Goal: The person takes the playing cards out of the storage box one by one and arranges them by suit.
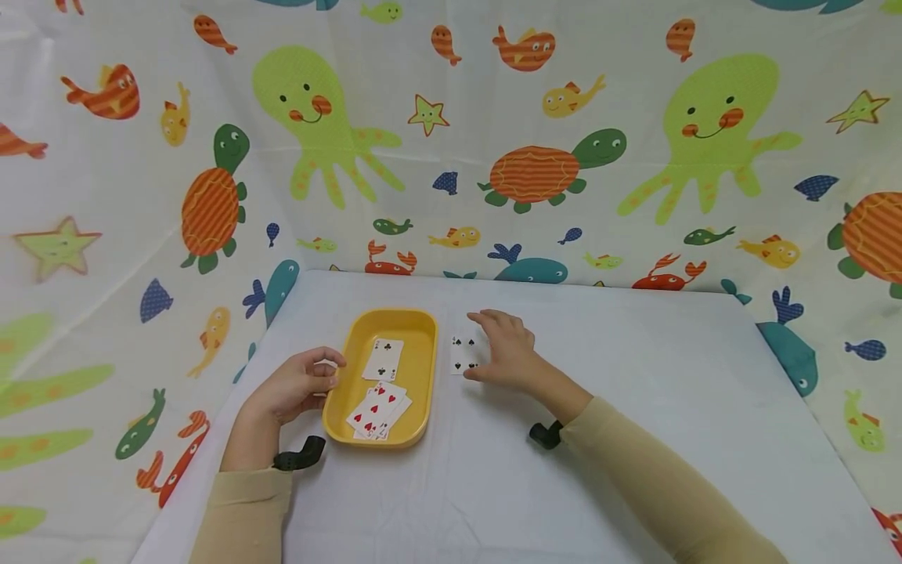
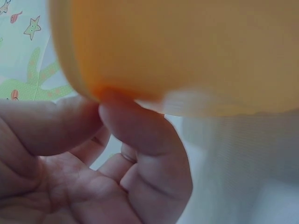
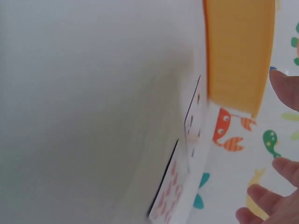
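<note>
At the left side of a yellow tray (image 1: pixel 420 392), my left hand (image 1: pixel 296 385) pinches the edge between thumb and finger; the left wrist view shows this grip on the tray wall (image 2: pixel 187 51) close up. Inside the tray lie a club card (image 1: pixel 381 359) and, nearer to me, a small overlapping pile topped by a heart card (image 1: pixel 373 409). To the right of the tray, my right hand (image 1: pixel 509 352) hovers with fingers spread over a spade card (image 1: pixel 462 356), partly covering it. The right wrist view also reveals a card with red pips (image 3: pixel 168 196) beside the spade card; the hand hides it from the head view.
A white cloth (image 1: pixel 669 376) covers the table. Behind and at both sides hangs a curtain (image 1: pixel 423 211) printed with sea animals. Each wrist carries a black camera mount, the left one (image 1: pixel 299 454) close to the tray's near left corner.
</note>
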The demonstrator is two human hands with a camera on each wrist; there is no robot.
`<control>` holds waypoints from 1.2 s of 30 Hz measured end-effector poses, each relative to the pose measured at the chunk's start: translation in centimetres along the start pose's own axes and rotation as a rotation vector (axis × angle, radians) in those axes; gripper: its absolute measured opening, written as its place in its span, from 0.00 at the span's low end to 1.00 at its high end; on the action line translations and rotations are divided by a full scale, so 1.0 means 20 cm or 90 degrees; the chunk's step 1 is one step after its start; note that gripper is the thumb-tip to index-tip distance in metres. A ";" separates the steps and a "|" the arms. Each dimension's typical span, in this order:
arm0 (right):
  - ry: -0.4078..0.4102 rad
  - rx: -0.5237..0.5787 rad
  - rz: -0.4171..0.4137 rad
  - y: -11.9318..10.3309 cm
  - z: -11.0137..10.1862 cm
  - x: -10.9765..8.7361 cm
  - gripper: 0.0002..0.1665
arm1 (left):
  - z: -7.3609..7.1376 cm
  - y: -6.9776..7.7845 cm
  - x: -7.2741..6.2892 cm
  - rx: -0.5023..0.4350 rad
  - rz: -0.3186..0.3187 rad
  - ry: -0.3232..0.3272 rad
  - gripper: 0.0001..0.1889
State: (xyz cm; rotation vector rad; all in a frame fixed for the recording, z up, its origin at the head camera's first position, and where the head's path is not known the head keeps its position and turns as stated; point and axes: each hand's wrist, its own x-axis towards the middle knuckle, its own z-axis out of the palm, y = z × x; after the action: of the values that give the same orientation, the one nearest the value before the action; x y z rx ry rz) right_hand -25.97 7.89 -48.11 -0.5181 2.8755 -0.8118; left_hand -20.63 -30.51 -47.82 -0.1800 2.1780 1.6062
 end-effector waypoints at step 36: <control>-0.036 -0.043 -0.131 -0.48 0.22 0.10 0.59 | -0.01 0.01 0.01 0.000 0.006 -0.002 0.20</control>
State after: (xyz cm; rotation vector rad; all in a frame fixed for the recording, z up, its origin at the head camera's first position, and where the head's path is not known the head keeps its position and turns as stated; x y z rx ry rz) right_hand -24.23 -2.71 -46.79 -0.8412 2.8388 -0.7143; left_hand -20.85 -30.54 -47.71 -0.1665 2.1802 1.6101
